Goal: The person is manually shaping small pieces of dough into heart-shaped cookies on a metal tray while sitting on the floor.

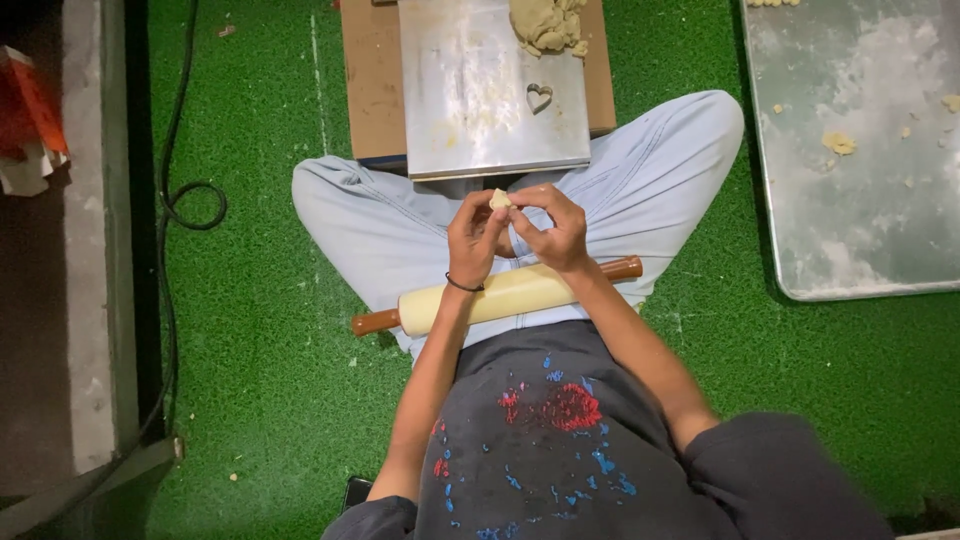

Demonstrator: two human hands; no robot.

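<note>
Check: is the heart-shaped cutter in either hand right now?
No, the heart-shaped cutter lies on the metal tray, while both hands pinch a small piece of dough above the lap.

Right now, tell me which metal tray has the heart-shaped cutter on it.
The smaller metal tray straight ahead, on the cardboard; the heart-shaped cutter lies beside its dough lump. The large tray holds only crumbs.

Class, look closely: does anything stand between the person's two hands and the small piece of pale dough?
Nothing visible does. The left hand and right hand both pinch the small pale dough piece directly at their fingertips, above the lap.
</note>
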